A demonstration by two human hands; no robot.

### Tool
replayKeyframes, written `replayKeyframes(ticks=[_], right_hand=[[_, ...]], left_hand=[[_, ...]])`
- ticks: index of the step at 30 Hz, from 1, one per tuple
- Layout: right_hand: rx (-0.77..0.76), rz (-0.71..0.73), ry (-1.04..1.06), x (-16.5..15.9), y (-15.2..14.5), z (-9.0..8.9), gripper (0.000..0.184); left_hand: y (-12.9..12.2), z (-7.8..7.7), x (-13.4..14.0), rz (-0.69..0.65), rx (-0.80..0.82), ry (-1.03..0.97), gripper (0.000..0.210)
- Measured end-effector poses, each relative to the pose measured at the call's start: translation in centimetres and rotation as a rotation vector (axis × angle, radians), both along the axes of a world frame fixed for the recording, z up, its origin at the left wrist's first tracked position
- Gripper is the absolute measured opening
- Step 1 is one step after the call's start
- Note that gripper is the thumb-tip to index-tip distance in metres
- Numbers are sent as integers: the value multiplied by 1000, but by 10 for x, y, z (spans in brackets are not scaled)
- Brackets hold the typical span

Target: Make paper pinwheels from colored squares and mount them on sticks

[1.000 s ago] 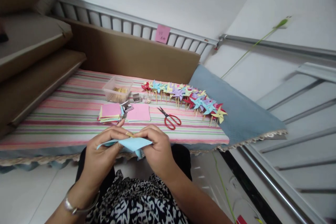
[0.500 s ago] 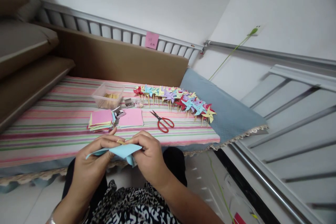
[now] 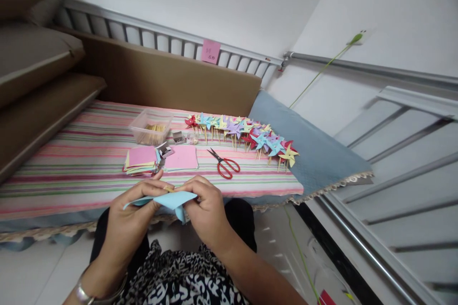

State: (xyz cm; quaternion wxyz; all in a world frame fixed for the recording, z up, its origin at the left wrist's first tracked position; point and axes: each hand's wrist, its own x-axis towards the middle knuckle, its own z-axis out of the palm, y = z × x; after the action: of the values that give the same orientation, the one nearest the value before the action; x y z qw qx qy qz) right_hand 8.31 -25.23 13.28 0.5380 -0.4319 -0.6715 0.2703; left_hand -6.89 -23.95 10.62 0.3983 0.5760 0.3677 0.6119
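Note:
Between both hands, over the front edge of the bed, is a light blue paper pinwheel (image 3: 175, 199) with its blades partly folded. My left hand (image 3: 134, 212) pinches its left side, thumb below and fingers on top. My right hand (image 3: 205, 209) grips the right side. A short bit of wooden stick (image 3: 169, 189) shows between the fingertips; most of it is hidden. Just beyond the hands lie a stack of coloured paper squares (image 3: 142, 158) and a pink paper pile (image 3: 182, 157). Red-handled scissors (image 3: 225, 164) rest to the right, blades partly apart.
A clear plastic box (image 3: 150, 128) holds wooden sticks. Beside it are small dark boxes (image 3: 178, 137) and a little clear container (image 3: 192, 138). Many finished pinwheels (image 3: 234, 128) lie in a row. A brown board (image 3: 171, 81) stands along the back rail; large brown packages (image 3: 39, 105) are stacked left.
The view has shifted slightly, so everything sits a little further right. Both hands keep hold of the blue pinwheel, with only slight finger movement.

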Motion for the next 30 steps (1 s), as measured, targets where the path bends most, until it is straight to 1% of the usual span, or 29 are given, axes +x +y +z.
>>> replayKeyframes(ticks=[2, 5, 8, 10, 13, 17, 23, 26, 30], right_hand=[[-40, 10, -32, 2, 3, 0, 17], [-150, 47, -72, 9, 10, -7, 20], [-248, 35, -120, 19, 16, -23, 18], [-298, 18, -139, 25, 17, -34, 14], [-357, 8, -147, 31, 15, -48, 11], [-391, -10, -147, 35, 14, -60, 10], [-412, -33, -163, 37, 15, -77, 8], [-402, -49, -169, 38, 15, -82, 9], [-389, -86, -192, 39, 16, -84, 8]], left_hand=[[4, 0, 0, 6, -46, -34, 6], [15, -3, -3, 22, -182, -158, 9], [28, -7, -7, 15, -336, -307, 17], [35, -10, -9, 10, -401, -378, 25], [40, -11, -7, 29, -426, -425, 33], [41, -10, -2, 48, -440, -458, 45], [43, -12, 2, 56, -474, -412, 49], [46, -15, 3, 57, -494, -402, 50], [51, -20, 5, 52, -490, -400, 50]])
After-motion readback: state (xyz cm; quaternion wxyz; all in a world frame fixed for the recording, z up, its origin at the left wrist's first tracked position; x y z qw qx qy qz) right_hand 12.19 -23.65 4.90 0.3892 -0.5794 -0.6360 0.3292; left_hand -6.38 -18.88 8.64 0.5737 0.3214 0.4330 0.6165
